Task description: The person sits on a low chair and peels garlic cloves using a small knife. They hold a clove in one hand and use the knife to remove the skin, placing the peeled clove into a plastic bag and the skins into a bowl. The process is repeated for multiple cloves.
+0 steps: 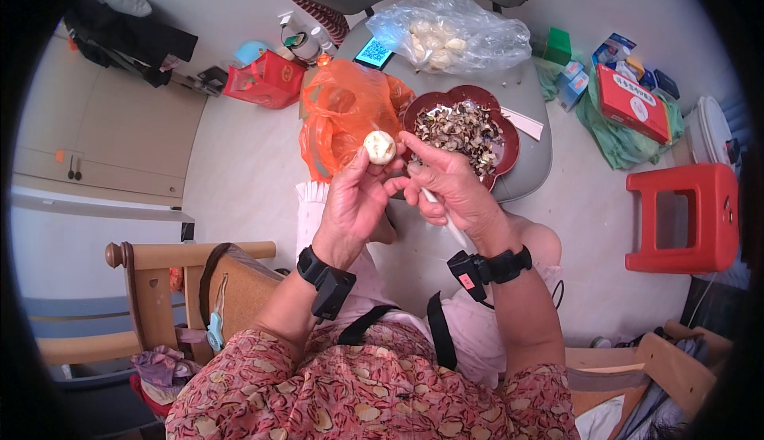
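Observation:
My left hand (358, 201) pinches a round, white, peeled vegetable (379, 147), likely a water chestnut, with brown marks on its face. My right hand (456, 192) is closed around a white-handled tool (444, 219), probably a small knife or peeler; its working end is hidden by the fingers. The right index finger points towards the vegetable. Just beyond the hands, a dark red scalloped tray (512, 147) holds a heap of brown and pale peelings (462, 129). An orange plastic bag (343, 112) lies left of the tray, its contents hidden.
A grey chair seat (531, 85) bears the tray, a clear plastic bag (489, 34) of pale peeled pieces, and a phone (374, 52) with a lit screen. A red plastic stool (719, 219) stands at right. A wooden chair (203, 255) is at left, and a red bag (268, 79) stands further back.

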Motion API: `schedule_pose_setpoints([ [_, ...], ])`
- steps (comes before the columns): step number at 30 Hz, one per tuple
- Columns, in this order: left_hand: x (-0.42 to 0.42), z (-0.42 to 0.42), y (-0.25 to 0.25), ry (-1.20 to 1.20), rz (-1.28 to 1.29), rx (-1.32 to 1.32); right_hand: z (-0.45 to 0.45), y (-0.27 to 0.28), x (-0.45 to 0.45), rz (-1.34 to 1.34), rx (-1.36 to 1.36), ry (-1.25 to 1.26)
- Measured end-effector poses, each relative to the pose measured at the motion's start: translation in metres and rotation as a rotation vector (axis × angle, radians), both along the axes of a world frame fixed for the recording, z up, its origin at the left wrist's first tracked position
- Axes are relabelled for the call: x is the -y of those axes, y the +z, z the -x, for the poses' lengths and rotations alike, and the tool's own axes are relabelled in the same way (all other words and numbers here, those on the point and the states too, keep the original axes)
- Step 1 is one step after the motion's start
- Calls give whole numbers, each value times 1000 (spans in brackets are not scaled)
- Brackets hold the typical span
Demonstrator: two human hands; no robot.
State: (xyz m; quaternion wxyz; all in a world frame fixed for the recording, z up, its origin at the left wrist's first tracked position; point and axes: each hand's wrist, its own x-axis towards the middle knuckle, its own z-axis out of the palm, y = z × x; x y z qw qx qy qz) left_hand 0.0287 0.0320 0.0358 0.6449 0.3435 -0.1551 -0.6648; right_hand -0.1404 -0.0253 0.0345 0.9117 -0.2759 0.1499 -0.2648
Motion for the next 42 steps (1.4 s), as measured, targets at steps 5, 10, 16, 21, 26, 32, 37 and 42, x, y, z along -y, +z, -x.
schedule_pose_setpoints([
  [5, 0, -2, 0, -16, -3, 4, -5, 1, -4, 163, -79, -31],
  [10, -1, -2, -2, -40, 12, 8, -2, -4, 2, 54, -4, 19],
  [16, -1, 2, 5, -17, -1, 30, 12, -4, 12, -38, -31, -70],
  [21, 0, 4, 8, -12, 23, 59, 9, 2, 7, 48, -89, -209],
  [26, 1, 4, 9, -7, 34, 91, 8, -10, 11, 158, -176, -227],
  [32, -2, 5, 13, -14, 42, 118, 2, -10, 9, 172, -323, -362],
  [37, 3, 10, 18, 21, 44, 236, 3, -9, 9, 98, -281, -380],
  [42, 6, 6, 17, 51, 50, 377, 10, 0, 9, 210, -217, -343],
])
